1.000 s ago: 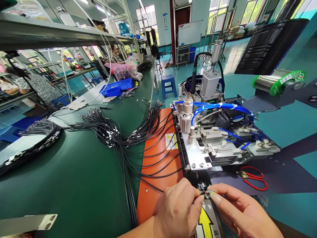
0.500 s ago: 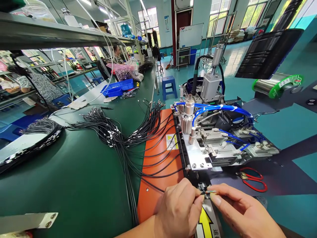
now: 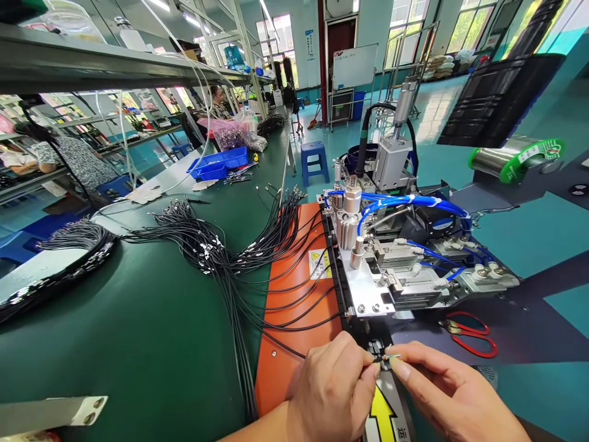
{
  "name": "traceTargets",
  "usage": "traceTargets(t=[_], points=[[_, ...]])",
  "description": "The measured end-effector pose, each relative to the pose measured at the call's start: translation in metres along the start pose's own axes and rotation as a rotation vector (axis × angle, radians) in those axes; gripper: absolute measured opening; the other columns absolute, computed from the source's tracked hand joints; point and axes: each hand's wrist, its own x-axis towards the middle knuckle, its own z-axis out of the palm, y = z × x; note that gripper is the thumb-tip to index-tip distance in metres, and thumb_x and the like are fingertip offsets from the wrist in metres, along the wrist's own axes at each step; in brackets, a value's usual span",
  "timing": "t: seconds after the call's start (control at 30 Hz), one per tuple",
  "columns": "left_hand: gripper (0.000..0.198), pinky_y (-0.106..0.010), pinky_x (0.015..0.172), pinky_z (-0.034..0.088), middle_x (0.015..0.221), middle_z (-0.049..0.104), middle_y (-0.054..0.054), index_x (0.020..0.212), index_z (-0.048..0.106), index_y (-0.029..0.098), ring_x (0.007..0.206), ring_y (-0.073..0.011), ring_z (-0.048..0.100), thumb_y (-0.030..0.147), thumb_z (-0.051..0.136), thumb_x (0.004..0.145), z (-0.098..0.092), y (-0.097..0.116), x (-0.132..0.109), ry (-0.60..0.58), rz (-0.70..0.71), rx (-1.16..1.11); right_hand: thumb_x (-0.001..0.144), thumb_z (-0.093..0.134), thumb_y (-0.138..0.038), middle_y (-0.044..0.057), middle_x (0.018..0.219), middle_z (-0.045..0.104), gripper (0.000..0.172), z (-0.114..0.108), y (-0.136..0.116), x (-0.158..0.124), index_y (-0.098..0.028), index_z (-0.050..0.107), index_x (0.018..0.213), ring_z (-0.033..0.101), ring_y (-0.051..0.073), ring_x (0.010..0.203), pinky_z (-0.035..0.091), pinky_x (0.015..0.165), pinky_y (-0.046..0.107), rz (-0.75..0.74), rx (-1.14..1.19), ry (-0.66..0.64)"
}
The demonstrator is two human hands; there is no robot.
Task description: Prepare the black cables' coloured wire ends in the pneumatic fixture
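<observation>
Both hands meet over the black fixture [image 3: 375, 345] at the near end of the machine [image 3: 386, 264]. My left hand [image 3: 334, 387] is closed, pinching a black cable [image 3: 289, 348] close to its stripped end. My right hand [image 3: 442, 387] pinches the thin coloured wires [image 3: 392, 356] that come out of that end, between thumb and forefinger. Below the fingers lies a metal rail with a yellow arrow [image 3: 383, 414]. Other black cables run from a bundle [image 3: 207, 245] across the orange plate [image 3: 294, 307] into the machine's edge.
Red-handled cutters [image 3: 473, 334] lie right of the machine. A solder spool [image 3: 518, 156] hangs at the right. Blue trays [image 3: 218, 162] and another cable bundle [image 3: 59, 264] rest on the green bench [image 3: 151, 356]. A metal bracket [image 3: 55, 411] juts in at lower left. One person [image 3: 221, 104] sits far back.
</observation>
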Motion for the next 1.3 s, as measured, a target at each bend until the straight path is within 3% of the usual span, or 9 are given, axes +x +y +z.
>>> traceTargets(t=[0.33, 0.57, 0.7, 0.8, 0.87, 0.93, 1.07, 1.2, 1.3], points=[[0.008, -0.029, 0.057, 0.04, 0.08, 0.06, -0.004, 0.092, 0.062, 0.017, 0.067, -0.0154, 0.057, 0.016, 0.054, 0.095, 0.001, -0.001, -0.003, -0.003, 0.011, 0.002, 0.086, 0.069, -0.056, 0.009, 0.108, 0.075, 0.039, 0.003, 0.001, 0.004, -0.021, 0.077, 0.102, 0.071, 0.022, 0.093, 0.058, 0.079, 0.021, 0.028, 0.029, -0.006], [0.014, -0.029, 0.055, 0.035, 0.073, 0.055, -0.004, 0.086, 0.06, 0.014, 0.063, -0.0156, 0.051, 0.014, 0.051, 0.096, -0.009, 0.002, 0.006, -0.08, 0.135, 0.069, 0.095, 0.057, -0.054, 0.005, 0.094, 0.071, 0.037, -0.007, 0.0, 0.002, -0.022, 0.073, 0.104, 0.069, 0.02, 0.091, 0.056, 0.078, 0.023, -0.047, -0.293, -0.022], [0.023, -0.032, 0.051, 0.029, 0.069, 0.05, -0.004, 0.074, 0.053, 0.016, 0.059, -0.0159, 0.044, 0.017, 0.049, 0.096, -0.022, 0.005, 0.014, -0.205, 0.22, 0.141, 0.098, 0.053, -0.039, 0.001, 0.08, 0.066, 0.024, -0.001, -0.016, -0.001, -0.025, 0.071, 0.093, 0.064, 0.013, 0.066, 0.051, 0.06, 0.022, -0.279, -0.561, -0.013], [0.02, -0.03, 0.053, 0.034, 0.073, 0.055, -0.004, 0.079, 0.057, 0.015, 0.062, -0.016, 0.05, 0.018, 0.049, 0.097, -0.025, 0.008, 0.013, -0.228, 0.135, 0.102, 0.095, 0.055, -0.031, 0.001, 0.076, 0.063, 0.018, -0.001, -0.024, -0.003, -0.024, 0.069, 0.087, 0.061, 0.012, 0.062, 0.049, 0.058, 0.021, -0.427, -0.642, -0.012], [0.015, -0.029, 0.055, 0.037, 0.076, 0.057, -0.004, 0.085, 0.06, 0.016, 0.065, -0.0161, 0.055, 0.019, 0.051, 0.096, -0.024, 0.008, 0.011, -0.214, 0.048, 0.053, 0.095, 0.057, -0.034, 0.002, 0.083, 0.065, 0.015, -0.008, -0.022, -0.003, -0.024, 0.068, 0.096, 0.063, 0.013, 0.069, 0.052, 0.064, 0.021, -0.345, -0.557, -0.044], [0.012, -0.029, 0.057, 0.039, 0.079, 0.059, -0.004, 0.088, 0.061, 0.016, 0.067, -0.0163, 0.057, 0.019, 0.052, 0.095, -0.023, 0.008, 0.01, -0.205, 0.001, 0.022, 0.094, 0.059, -0.044, 0.004, 0.091, 0.066, 0.027, -0.017, -0.018, -0.004, -0.023, 0.065, 0.109, 0.065, 0.015, 0.077, 0.054, 0.069, 0.022, -0.177, -0.398, -0.049], [0.011, -0.029, 0.058, 0.04, 0.081, 0.06, -0.004, 0.089, 0.062, 0.016, 0.068, -0.0165, 0.058, 0.019, 0.053, 0.096, -0.023, 0.009, 0.011, -0.2, -0.014, 0.015, 0.09, 0.055, -0.069, 0.0, 0.069, 0.053, 0.054, -0.025, -0.014, -0.004, -0.019, 0.061, 0.109, 0.05, 0.013, 0.062, 0.043, 0.053, 0.021, 0.11, -0.182, -0.004], [0.013, -0.029, 0.057, 0.04, 0.079, 0.059, -0.004, 0.088, 0.061, 0.016, 0.067, -0.0163, 0.056, 0.019, 0.052, 0.097, -0.022, 0.011, 0.011, -0.2, -0.012, 0.029, 0.092, 0.049, -0.073, -0.003, 0.063, 0.043, 0.054, -0.014, -0.016, -0.003, -0.019, 0.057, 0.087, 0.041, 0.011, 0.059, 0.037, 0.054, 0.022, 0.187, -0.127, -0.044], [0.012, -0.03, 0.058, 0.04, 0.08, 0.059, -0.004, 0.088, 0.061, 0.016, 0.068, -0.0166, 0.056, 0.019, 0.052, 0.097, -0.021, 0.011, 0.011, -0.208, -0.01, 0.026, 0.093, 0.048, -0.072, -0.003, 0.062, 0.043, 0.053, -0.01, -0.014, -0.003, -0.02, 0.056, 0.087, 0.041, 0.012, 0.058, 0.036, 0.055, 0.024, 0.187, -0.108, -0.054]])
